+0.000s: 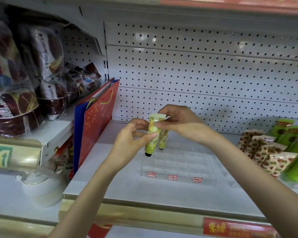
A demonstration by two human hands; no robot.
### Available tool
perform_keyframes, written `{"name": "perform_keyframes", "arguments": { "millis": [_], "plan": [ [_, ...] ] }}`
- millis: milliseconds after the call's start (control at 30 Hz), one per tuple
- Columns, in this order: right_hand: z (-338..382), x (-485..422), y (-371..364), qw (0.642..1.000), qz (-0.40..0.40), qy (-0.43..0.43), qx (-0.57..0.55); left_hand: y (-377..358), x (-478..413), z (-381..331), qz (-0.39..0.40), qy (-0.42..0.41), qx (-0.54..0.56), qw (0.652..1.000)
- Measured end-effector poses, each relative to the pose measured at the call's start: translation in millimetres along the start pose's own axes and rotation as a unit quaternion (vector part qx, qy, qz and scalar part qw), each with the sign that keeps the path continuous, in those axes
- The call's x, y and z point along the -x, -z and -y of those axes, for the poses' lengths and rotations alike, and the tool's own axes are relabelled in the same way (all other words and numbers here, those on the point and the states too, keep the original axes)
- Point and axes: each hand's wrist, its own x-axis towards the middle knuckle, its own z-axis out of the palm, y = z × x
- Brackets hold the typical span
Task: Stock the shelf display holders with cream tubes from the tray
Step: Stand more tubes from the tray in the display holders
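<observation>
On a pale shelf (127, 191) backed by white pegboard (196, 66), a red and blue gift bag (96, 121) stands at the left edge, patterned snack packets (265, 152) lie at the right, and a clear display holder (187, 167) sits between them. Above the holder's back left corner the left hand (129, 143) pinches the middle of a yellow cream tube (152, 134), cap down, while the right hand (179, 121) pinches its crimped top. A second tube (163, 140) is upright just behind it.

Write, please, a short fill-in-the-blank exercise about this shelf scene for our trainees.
1. The left hand and right hand together hold one cream tube, its black cap pointing ____.
2. The clear display holder carries ____ red labels along its front.
3. The gift bag face with gold fireworks is ____.
Missing words: down; three; red.
</observation>
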Motion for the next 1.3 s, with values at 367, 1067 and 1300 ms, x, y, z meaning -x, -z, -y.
{"name": "perform_keyframes", "arguments": {
  "millis": [367, 1067, 1300],
  "plan": [
    [-29, -39, -5, 0.998, -0.055, -0.001, 0.032, 25, 22, 34, 0.076, -0.026, -0.502, 0.861],
    [-67, -57, -9, 0.997, -0.028, -0.062, 0.047, 20, 3, 49, 0.101, -0.017, -0.491, 0.865],
    [-73, -55, -12, 0.994, -0.034, -0.058, 0.084, 18, 2, 57, 0.102, -0.020, -0.529, 0.842]
  ]
}}
